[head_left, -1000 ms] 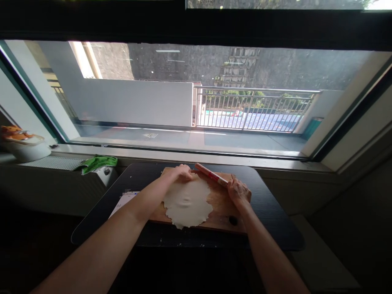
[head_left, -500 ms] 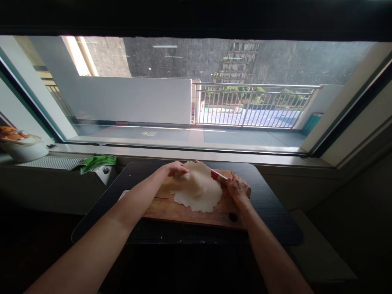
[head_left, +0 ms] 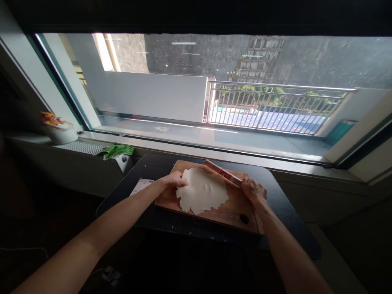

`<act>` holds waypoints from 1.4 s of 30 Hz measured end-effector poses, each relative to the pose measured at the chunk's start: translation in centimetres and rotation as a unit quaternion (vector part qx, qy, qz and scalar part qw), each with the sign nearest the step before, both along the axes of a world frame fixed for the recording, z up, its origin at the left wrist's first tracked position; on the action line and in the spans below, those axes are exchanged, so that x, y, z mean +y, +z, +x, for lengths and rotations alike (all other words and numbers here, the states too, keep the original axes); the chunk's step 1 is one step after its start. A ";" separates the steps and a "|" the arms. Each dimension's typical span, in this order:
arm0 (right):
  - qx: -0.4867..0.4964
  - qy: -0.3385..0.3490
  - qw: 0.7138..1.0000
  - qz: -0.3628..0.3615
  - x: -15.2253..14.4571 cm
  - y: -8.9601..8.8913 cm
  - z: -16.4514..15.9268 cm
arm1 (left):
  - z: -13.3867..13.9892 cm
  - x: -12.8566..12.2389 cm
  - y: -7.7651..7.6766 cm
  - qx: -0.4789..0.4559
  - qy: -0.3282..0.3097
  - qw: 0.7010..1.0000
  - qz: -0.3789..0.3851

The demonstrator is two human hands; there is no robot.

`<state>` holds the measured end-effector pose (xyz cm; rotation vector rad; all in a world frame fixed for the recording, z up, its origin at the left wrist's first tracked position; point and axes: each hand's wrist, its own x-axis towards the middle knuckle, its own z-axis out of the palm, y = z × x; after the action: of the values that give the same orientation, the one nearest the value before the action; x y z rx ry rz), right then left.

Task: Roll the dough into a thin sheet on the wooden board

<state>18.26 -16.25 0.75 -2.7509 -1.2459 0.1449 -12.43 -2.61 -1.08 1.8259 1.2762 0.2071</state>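
Pale dough [head_left: 203,194], bulging a moment ago, lies flatter on the board [head_left: 225,215], apparently repositioned. The left hand [head_left: 175,179] closes on the dough's left edge; at the board's right end, the right hand [head_left: 254,190] curls around the rolling pin [head_left: 222,171]. Left of the board lies a phone [head_left: 143,185].

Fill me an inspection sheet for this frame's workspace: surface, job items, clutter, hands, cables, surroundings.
Surface: black table bearing a wooden board with a dark hole near its right end.
Job items: thin, ragged-edged dough sheet on the board; rolling pin beyond its right side.
Clutter: phone, screen lit, left of the board; pale crumbs along the near table edge.
Hands: left hand pinches the dough's left edge; right hand grips the rolling pin's near end.
Cables: thin pale cord, lower left; its ends unclear.
Surroundings: window ahead, metal railing outside; green cloth and white pot left.
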 end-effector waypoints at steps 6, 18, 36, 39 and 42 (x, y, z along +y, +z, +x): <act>-0.023 0.065 0.998 0.010 1.0 1.3 -2.5 | -2.0 1.9 3.5 0.055 0.121 0.969 0.208; -0.027 0.152 0.988 -0.005 2.5 0.2 -8.6 | -2.0 3.5 2.0 0.099 0.109 0.920 0.363; 0.073 0.139 0.986 -0.061 5.6 1.1 -7.7 | -0.6 0.6 -2.8 0.084 -0.165 0.872 0.453; 0.078 0.163 0.977 -0.114 6.9 1.9 -7.6 | -1.2 0.8 -2.4 0.055 -0.223 0.864 0.449; 0.113 0.174 0.976 -0.070 7.4 1.4 -8.1 | -1.8 0.6 -1.8 0.050 -0.254 0.861 0.438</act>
<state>10.15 -8.83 2.17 -2.5042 -1.6930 0.5806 -14.21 -2.01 -2.87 2.9167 0.7316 0.4536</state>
